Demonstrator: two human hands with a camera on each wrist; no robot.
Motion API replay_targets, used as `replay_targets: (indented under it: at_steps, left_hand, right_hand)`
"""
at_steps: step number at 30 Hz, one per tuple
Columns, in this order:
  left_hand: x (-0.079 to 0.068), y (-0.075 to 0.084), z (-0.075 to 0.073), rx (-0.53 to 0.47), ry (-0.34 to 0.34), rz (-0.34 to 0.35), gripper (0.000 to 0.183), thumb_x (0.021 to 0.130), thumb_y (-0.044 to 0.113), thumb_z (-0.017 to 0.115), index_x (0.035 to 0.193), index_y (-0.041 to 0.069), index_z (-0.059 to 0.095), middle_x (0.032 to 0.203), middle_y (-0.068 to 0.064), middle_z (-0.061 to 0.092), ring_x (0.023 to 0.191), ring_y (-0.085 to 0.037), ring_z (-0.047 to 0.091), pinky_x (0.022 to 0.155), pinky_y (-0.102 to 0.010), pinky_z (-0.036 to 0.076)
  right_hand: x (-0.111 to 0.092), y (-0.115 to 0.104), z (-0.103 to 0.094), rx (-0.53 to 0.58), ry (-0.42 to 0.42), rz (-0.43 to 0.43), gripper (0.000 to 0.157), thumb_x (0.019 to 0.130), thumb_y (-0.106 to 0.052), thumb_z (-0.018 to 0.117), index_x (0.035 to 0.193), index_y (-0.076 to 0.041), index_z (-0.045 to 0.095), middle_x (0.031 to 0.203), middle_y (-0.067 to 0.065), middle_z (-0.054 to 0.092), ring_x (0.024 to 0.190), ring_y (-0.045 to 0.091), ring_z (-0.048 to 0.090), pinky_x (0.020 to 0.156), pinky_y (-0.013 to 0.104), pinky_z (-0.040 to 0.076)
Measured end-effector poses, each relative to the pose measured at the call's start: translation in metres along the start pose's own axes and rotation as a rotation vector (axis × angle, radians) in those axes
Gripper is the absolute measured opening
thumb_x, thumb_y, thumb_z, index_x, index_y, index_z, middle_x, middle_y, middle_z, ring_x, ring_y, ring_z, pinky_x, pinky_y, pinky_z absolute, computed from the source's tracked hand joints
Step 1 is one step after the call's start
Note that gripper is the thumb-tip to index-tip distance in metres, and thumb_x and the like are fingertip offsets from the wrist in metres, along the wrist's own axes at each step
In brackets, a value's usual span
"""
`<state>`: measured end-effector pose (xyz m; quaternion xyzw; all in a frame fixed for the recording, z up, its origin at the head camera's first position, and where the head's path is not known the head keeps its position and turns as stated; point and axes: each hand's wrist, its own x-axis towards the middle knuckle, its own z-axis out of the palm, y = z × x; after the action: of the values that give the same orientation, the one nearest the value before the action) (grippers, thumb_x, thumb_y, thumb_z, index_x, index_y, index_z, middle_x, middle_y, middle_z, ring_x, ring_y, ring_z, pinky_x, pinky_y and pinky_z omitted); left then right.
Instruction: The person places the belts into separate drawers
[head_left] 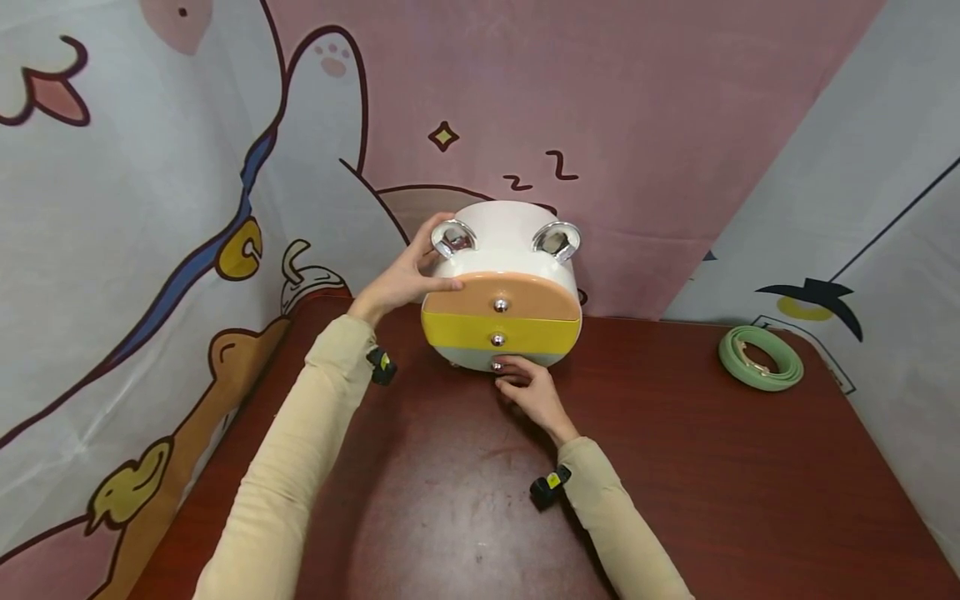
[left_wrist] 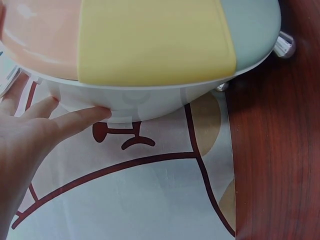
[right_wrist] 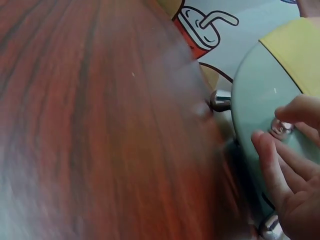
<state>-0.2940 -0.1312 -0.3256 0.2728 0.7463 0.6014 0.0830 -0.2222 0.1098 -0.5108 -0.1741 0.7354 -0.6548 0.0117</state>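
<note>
A small rounded drawer cabinet (head_left: 504,242) stands on the table, with a white body and two chrome, ear-like parts on top. Its orange top drawer (head_left: 532,296), yellow middle drawer (head_left: 536,335) and pale green bottom drawer (right_wrist: 255,92) look closed, each with a chrome knob. My left hand (head_left: 405,275) rests on the cabinet's left side, its thumb across the front edge and its fingers extended along the white wall. At the bottom drawer's knob (right_wrist: 281,129), my right hand (head_left: 534,398) has thumb and forefinger spread around it, a gap visible between the thumb and the knob.
A coiled green belt (head_left: 789,358) with a gold-coloured buckle lies at the table's right rear. Cartoon-printed cloth (head_left: 600,100) hangs behind and beside the reddish-brown table (head_left: 675,467). The cabinet stands on short chrome feet (right_wrist: 220,100) near the table's back edge.
</note>
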Motion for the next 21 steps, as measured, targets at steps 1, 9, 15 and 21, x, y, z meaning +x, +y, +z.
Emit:
replay_targets:
  at_steps: [1,9,15,21]
  left_hand:
    - [0.000,0.000,0.000,0.000,0.000,0.001,0.094,0.081,-0.005,0.074,0.152,0.017,0.017,0.156,-0.006,0.018,0.140,-0.039,0.021,0.104,-0.054,0.030]
    - [0.000,-0.001,0.001,-0.008,-0.001,-0.005,0.093,0.081,-0.004,0.074,0.152,0.018,0.018,0.154,-0.009,0.025,0.139,-0.037,0.027,0.103,-0.050,0.035]
    - [0.001,-0.002,0.000,-0.016,-0.008,0.015,0.094,0.081,-0.006,0.073,0.152,0.017,0.017,0.153,-0.012,0.025,0.138,-0.038,0.026,0.104,-0.053,0.033]
    - [0.000,-0.002,-0.001,-0.016,-0.006,0.018,0.094,0.081,-0.006,0.073,0.152,0.016,0.017,0.153,-0.012,0.024,0.138,-0.039,0.026,0.104,-0.053,0.032]
  right_hand:
    - [0.001,0.004,0.002,-0.016,0.030,-0.011,0.035,0.088,0.006,0.065,0.123,0.008,0.061,0.114,0.029,0.062,0.101,0.042,0.061,0.075,0.043,0.053]
    - [0.007,0.008,0.027,-0.157,0.389,-0.056,0.015,0.081,-0.004,0.078,0.096,-0.006,0.076,0.086,0.006,0.072,0.076,0.018,0.068,0.061,0.023,0.050]
    - [0.009,0.009,0.039,-0.216,0.519,-0.110,0.012,0.078,-0.002,0.079,0.090,-0.005,0.076,0.081,0.004,0.072,0.072,0.017,0.068,0.065,0.025,0.052]
    - [0.010,0.010,0.043,-0.229,0.551,-0.125,0.013,0.078,-0.001,0.078,0.089,-0.006,0.076,0.080,0.004,0.072,0.071,0.017,0.069,0.063,0.027,0.053]
